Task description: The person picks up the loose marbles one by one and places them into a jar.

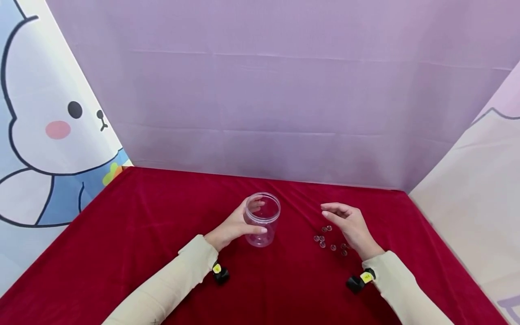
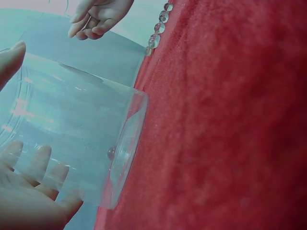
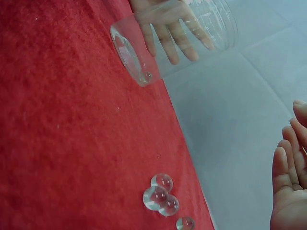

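My left hand point(image 1: 230, 229) grips a clear plastic jar point(image 1: 260, 238) round its side, thumb in front and fingers behind. The jar has no lid on and tilts slightly, just over the red cloth. Inside, near its base, lies one glass marble point(image 2: 111, 153), also visible in the right wrist view. To the right, my right hand point(image 1: 352, 224) hovers with loosely bent fingers; I see nothing held in it. Below and beside that hand, several clear glass marbles point(image 1: 322, 239) lie scattered on the cloth. In the right wrist view a few marbles point(image 3: 156, 198) sit close together.
A red velvet cloth point(image 1: 170, 271) covers the table. Behind it hangs a lilac fabric wall point(image 1: 260, 99). On the left stands a panel with a cartoon animal point(image 1: 53, 113), and on the right a pale panel point(image 1: 479, 194). Each wrist wears a small black camera.
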